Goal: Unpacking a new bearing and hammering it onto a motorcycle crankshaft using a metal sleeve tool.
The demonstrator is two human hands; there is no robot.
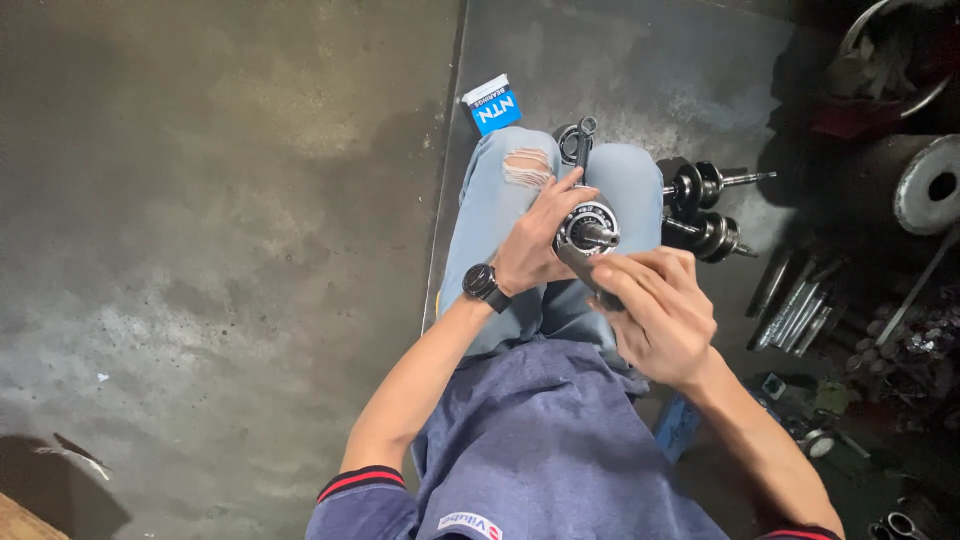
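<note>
Steel crankshaft [588, 228] gripped in left hand [530, 250], right hand [655, 315] fingers curled around a dark tool [588, 276].

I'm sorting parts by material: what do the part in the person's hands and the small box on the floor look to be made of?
The crankshaft assembly held in the left hand looks like steel: dark with oily, bright glints. The blue and white box looks like printed cardboard, going by its flat faces and sharp folded edges.

Two hands work over one crankshaft assembly [588, 228] held at the knees. Two more crankshafts [703, 210] lie on the concrete floor beside the person. One blue-and-white carton [492, 104] sits nearby, one black wristwatch [483, 284] shows, and one bundle of metal rods [797, 305] rests at right.
</note>
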